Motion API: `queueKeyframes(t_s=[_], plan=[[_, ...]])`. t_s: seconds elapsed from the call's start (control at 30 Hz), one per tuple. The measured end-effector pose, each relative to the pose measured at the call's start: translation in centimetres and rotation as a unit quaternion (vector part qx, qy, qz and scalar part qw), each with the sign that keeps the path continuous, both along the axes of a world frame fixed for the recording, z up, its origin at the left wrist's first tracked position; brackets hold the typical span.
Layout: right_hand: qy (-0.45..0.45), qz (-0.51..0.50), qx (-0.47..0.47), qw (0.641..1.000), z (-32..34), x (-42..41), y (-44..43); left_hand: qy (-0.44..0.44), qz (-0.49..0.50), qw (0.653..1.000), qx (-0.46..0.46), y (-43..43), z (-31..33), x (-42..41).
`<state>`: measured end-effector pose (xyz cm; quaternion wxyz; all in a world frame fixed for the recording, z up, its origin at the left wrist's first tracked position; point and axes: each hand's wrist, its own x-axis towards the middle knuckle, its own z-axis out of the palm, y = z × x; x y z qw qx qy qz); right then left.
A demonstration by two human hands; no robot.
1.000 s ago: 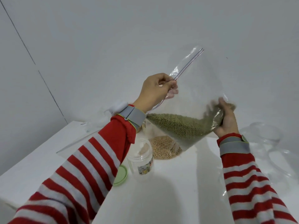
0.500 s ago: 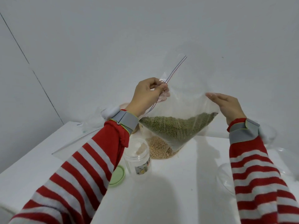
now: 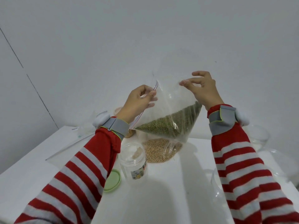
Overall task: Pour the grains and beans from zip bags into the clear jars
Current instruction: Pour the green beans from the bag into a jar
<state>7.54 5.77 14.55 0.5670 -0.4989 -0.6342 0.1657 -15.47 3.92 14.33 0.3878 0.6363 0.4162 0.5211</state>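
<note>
Plain grey wall (image 3: pixel 145 38), white table (image 3: pixel 161 199), perhaps a door seam

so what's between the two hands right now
The head view shows the clear upper part of the zip bag of green beans stretched between the left hand and the right hand, each pinching an edge.

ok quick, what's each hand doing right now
Left hand: pinching the green-bean zip bag at its zip edge.
Right hand: pinching the same bag's top.
</note>
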Motion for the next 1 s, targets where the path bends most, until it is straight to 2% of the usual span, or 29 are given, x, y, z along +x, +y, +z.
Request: queueKeyframes(t_s=[0.2, 0.37, 0.53, 0.6, 0.77, 0.9, 1.0], plan=[[-0.047, 0.015, 0.006, 0.999, 1.3, -2.4, 0.6, 0.114, -0.017, 0.993, -0.002, 0.7, 0.2, 2.2], [-0.077, 0.009, 0.016, 0.997, 1.9, -3.0, 0.5, 0.108, 0.007, 0.994, -0.003, 1.2, 0.0, 3.5], [-0.078, 0.014, 0.002, 0.997, 1.8, -3.0, 0.5, 0.150, 0.013, 0.988, 0.017, 1.2, 0.3, 4.0], [-0.046, 0.035, -0.002, 0.998, 1.3, -2.6, 0.4, 0.143, 0.026, 0.988, 0.041, 1.2, 0.2, 4.5], [0.118, 0.095, 0.010, 0.988, -0.6, -1.0, -1.1, 0.124, 0.026, 0.989, 0.080, 1.2, 0.6, 5.3], [0.220, 0.192, -0.128, 0.948, -4.7, 1.7, -0.6, 0.121, 0.026, 0.989, 0.080, 0.9, 1.0, 5.4], [0.201, 0.243, -0.179, 0.932, -6.8, 2.2, -0.4, 0.102, 0.017, 0.992, 0.072, 0.9, 1.2, 5.2]])
